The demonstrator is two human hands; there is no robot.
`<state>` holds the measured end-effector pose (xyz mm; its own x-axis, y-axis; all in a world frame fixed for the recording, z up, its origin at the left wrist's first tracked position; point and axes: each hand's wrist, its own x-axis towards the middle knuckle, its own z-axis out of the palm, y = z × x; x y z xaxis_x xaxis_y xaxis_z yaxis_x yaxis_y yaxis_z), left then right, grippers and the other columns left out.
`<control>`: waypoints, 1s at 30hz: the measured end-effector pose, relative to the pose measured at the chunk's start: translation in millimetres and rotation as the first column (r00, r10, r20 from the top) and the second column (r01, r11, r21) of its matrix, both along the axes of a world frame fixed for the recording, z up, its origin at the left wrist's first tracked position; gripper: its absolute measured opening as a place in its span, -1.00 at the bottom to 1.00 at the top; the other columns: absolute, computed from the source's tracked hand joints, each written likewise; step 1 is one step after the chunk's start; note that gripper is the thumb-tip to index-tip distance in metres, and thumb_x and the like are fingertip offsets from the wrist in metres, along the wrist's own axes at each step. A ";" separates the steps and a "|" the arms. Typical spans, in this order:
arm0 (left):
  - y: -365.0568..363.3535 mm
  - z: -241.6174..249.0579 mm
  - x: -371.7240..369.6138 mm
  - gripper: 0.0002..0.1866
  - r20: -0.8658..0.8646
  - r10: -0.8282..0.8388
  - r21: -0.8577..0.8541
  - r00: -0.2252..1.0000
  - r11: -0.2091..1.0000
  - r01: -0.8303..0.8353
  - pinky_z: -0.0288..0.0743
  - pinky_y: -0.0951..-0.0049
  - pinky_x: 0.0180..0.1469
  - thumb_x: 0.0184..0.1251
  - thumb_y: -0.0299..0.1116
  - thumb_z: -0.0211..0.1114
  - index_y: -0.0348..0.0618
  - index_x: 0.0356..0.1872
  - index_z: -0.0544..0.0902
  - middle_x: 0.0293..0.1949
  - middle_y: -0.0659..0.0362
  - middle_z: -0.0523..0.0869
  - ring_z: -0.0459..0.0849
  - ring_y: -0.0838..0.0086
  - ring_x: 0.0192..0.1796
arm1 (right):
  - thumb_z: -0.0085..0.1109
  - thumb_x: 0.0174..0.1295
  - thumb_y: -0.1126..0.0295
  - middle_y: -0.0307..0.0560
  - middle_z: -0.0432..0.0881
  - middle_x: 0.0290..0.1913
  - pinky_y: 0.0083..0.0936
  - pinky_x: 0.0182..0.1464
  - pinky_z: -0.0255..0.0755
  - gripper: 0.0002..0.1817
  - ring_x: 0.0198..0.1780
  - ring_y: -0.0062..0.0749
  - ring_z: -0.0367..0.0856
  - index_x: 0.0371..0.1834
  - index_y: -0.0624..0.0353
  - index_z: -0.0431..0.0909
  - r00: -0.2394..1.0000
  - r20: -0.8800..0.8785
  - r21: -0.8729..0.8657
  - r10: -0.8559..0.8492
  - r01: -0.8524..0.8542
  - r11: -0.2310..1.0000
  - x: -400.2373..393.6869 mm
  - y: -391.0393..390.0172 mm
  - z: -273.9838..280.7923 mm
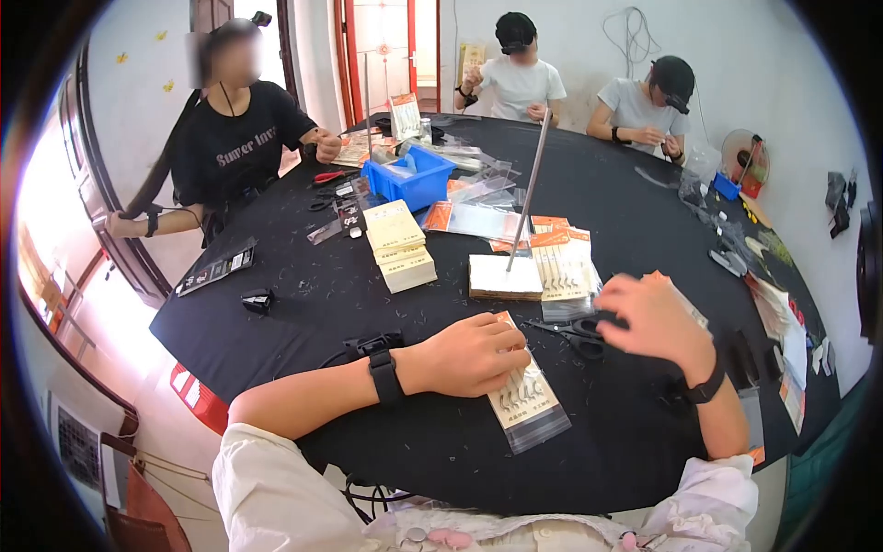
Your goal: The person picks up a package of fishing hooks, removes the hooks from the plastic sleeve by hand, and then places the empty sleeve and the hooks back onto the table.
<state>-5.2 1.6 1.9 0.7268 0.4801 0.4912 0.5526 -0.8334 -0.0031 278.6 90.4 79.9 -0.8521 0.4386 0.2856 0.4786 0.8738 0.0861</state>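
My left hand [464, 354] lies over a clear packet of fish hooks [526, 400], its curled fingers gripping the upper part. Several hooks line the packet's printed card; its clear end points toward me. Off to the right, my right hand [651, 320] hovers with thumb and fingers apart, holding nothing visible. Beside it, black scissors [579, 339] lie on the cloth, partly near the fingertips. Beyond both hands a block with an upright metal rod [506, 283] stands next to more hook packets [566, 271].
Stacks of cream cards [399, 248] and a blue bin [407, 177] stand farther back on the black tablecloth [322, 294]. A small black stapler-like object [258, 300] sits left. Clear bags and packets litter the right edge. Three other people are around the table.
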 end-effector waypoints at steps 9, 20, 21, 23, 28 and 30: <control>0.2 -0.1 0.2 -0.85 -0.007 -0.010 -0.008 1.000 1.000 0.010 0.48 0.28 0.05 0.31 -0.35 0.27 -0.05 -0.12 0.61 -0.08 0.19 0.64 0.64 0.32 -0.07 | 0.30 0.17 0.35 -0.16 0.73 -0.36 -0.49 -0.38 0.50 -0.40 -0.53 -0.41 0.66 0.33 0.15 0.48 0.875 -0.395 -0.176 -0.279 0.226 0.958 17.6 1.9 33.4; -2.3 -0.6 -0.3 -0.79 -0.038 0.008 0.019 0.999 1.000 -0.007 0.47 0.31 -0.01 0.24 -0.36 0.30 -0.04 -0.11 0.60 -0.11 0.20 0.61 0.63 0.32 -0.08 | 0.31 0.17 0.31 -0.12 0.64 -0.28 -0.26 -0.17 0.51 -0.74 -0.24 -0.17 0.67 -0.08 0.09 0.71 0.973 0.190 -0.106 0.130 -0.111 0.988 -8.9 -4.6 -17.2; -1.7 -2.4 -0.1 -0.79 0.011 -0.014 0.044 1.000 0.999 0.014 0.47 0.31 -0.02 0.24 -0.37 0.30 -0.05 -0.11 0.59 -0.11 0.20 0.61 0.63 0.32 -0.09 | 0.32 0.17 0.32 -0.12 0.64 -0.28 -0.27 -0.16 0.51 -0.74 -0.24 -0.17 0.67 -0.08 0.08 0.71 0.974 0.190 -0.103 0.122 -0.104 0.989 -9.3 -3.4 -17.8; 1.7 -5.6 -1.9 -0.80 0.011 -0.023 0.046 1.000 0.999 0.022 0.47 0.31 -0.02 0.24 -0.37 0.30 -0.06 -0.12 0.59 -0.11 0.19 0.61 0.62 0.31 -0.09 | 0.33 0.16 0.32 -0.13 0.63 -0.28 -0.27 -0.15 0.51 -0.73 -0.23 -0.17 0.67 -0.07 0.07 0.70 0.974 0.195 -0.117 0.117 -0.095 0.989 -8.9 -3.8 -19.3; 1.0 -5.7 -1.3 -0.81 0.012 -0.034 0.026 0.999 0.999 0.034 0.47 0.30 -0.03 0.25 -0.36 0.30 -0.05 -0.12 0.58 -0.10 0.19 0.61 0.62 0.31 -0.10 | 0.38 0.12 0.33 -0.15 0.62 -0.26 -0.31 -0.15 0.51 -0.71 -0.23 -0.18 0.66 -0.08 0.08 0.67 0.990 0.096 -0.102 0.100 -0.090 0.991 -7.8 -2.5 -15.6; 0.6 -4.4 -0.5 -0.80 -0.001 -0.025 0.025 1.000 0.999 0.025 0.47 0.30 -0.03 0.24 -0.36 0.30 -0.05 -0.12 0.58 -0.10 0.20 0.60 0.62 0.32 -0.10 | 0.38 0.11 0.33 -0.15 0.61 -0.26 -0.31 -0.15 0.50 -0.72 -0.23 -0.18 0.65 -0.09 0.08 0.65 0.990 0.109 -0.132 0.085 -0.071 0.989 -7.4 1.3 -18.3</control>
